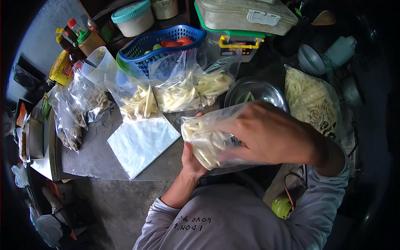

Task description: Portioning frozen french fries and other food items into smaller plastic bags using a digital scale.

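My left hand (193, 162) cups a clear plastic bag (203, 140) from below and the left. Pale cut strips, perhaps potato, fill the bag's lower part. Over the bag's mouth end is my right hand (265, 134), its fingers blurred and partly behind the film. What those fingers hold, if anything, is hidden. A steel bowl (279, 93) with a few strips stands just beyond my right hand. To its right sits a large printed plastic bag (307, 93) full of similar strips. Left of my hands lies a stack of flat plastic bags (143, 145).
Filled strip bags (140, 104) stand behind the stack, before a blue basket (134, 56) of red and green produce. Bags with greyish contents (70, 125) are at left, near sauce bottles (73, 50). Lidded plastic boxes (231, 18) rise at the back. The table's front edge (103, 178) is near me.
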`<state>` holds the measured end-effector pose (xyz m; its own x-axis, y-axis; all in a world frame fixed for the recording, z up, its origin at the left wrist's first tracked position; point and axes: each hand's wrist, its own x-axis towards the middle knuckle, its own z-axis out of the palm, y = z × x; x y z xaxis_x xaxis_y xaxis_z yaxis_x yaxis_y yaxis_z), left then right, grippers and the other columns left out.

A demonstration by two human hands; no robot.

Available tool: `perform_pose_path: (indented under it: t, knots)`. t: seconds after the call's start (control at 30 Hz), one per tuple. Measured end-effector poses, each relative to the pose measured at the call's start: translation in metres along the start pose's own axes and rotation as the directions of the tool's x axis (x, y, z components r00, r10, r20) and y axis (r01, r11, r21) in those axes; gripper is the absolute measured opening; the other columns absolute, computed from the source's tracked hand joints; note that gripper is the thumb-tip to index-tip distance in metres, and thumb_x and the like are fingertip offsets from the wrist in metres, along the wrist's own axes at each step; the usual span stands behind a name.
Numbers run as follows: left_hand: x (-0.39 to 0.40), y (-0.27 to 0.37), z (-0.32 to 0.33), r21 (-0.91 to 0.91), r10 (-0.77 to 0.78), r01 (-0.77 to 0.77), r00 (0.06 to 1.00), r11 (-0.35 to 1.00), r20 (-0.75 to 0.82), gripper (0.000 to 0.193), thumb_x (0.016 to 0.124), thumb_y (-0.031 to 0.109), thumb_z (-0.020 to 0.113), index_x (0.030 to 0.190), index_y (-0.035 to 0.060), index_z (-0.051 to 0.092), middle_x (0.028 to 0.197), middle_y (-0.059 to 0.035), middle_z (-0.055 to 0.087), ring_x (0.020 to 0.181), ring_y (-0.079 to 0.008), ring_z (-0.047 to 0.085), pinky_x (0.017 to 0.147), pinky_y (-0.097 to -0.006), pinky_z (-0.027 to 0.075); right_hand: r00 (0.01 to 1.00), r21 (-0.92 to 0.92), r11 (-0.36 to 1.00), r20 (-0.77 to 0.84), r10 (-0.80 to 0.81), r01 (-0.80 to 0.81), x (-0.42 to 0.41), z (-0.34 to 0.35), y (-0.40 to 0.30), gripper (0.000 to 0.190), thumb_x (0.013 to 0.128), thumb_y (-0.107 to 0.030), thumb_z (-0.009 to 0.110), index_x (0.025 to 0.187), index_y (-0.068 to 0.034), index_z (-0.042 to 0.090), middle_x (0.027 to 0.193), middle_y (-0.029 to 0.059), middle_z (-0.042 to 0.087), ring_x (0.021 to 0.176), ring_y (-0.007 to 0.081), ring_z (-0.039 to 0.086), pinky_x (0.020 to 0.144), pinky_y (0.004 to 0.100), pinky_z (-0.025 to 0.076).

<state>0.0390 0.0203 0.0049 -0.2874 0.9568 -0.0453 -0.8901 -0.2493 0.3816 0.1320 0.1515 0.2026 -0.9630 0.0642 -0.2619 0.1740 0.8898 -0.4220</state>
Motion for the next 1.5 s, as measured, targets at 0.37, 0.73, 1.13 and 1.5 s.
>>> perform_pose_path:
  t: [0.37, 0.73, 1.13, 1.5]
  knots:
    - [0.003, -0.003, -0.02, -0.008, 0.054, -0.053, 0.989, 0.999, 0.139, 0.089, 0.077, 0.072, 0.048, 0.142, 0.0136, 0.027, 0.138, -0.0116, 0.039, 0.123, -0.0289, 0.044, 0.101, -0.0467, 0.039, 0.99, -0.08, 0.987, 0.002, -0.138, 0.138, -0.002, -0.028, -0.015, 0.046, 0.068, -0.031, 0.077, 0.095, 0.001, 0.058, 0.081, 0.012, 0.064, 0.075, 0.0292, 0.064, 0.068, 0.039, 0.048]
    - [0.004, -0.001, -0.001, -0.28, 0.181, -0.193, 0.981, 0.94, -0.067, 0.075, 0.083, 0.065, 0.048, 0.139, 0.0159, 0.032, 0.128, -0.0102, 0.048, 0.099, -0.0283, 0.055, 0.088, -0.0416, 0.048, 0.639, -0.184, 0.962, -0.72, -0.272, 0.203, -0.028, -0.027, 0.01, 0.02, 0.075, -0.012, 0.074, 0.088, -0.002, 0.062, 0.066, 0.0053, 0.059, 0.057, 0.0121, 0.061, 0.045, 0.0247, 0.044]
    - [0.004, -0.004, -0.003, -0.315, 0.204, -0.199, 0.979, 0.928, -0.019, 0.081, 0.08, 0.067, 0.051, 0.141, 0.0186, 0.03, 0.132, -0.0104, 0.047, 0.105, -0.0308, 0.055, 0.088, -0.0446, 0.049, 0.8, -0.283, 0.753, -0.308, 0.515, -0.593, -0.029, 0.094, 0.098, 0.054, 0.072, -0.025, 0.073, 0.111, 0.005, 0.051, 0.105, 0.0229, 0.056, 0.096, 0.0347, 0.059, 0.083, 0.0418, 0.048]
    - [-0.002, -0.006, -0.014, -0.342, 0.22, -0.22, 0.975, 0.914, -0.039, 0.083, 0.077, 0.066, 0.055, 0.142, 0.0213, 0.03, 0.142, -0.0106, 0.037, 0.111, -0.0338, 0.053, 0.088, -0.048, 0.049, 0.776, -0.093, 0.849, -0.467, 0.424, -0.52, -0.019, 0.098, 0.095, 0.075, 0.074, -0.044, 0.07, 0.114, 0.015, 0.047, 0.116, 0.0366, 0.049, 0.101, 0.0432, 0.058, 0.085, 0.0436, 0.049]
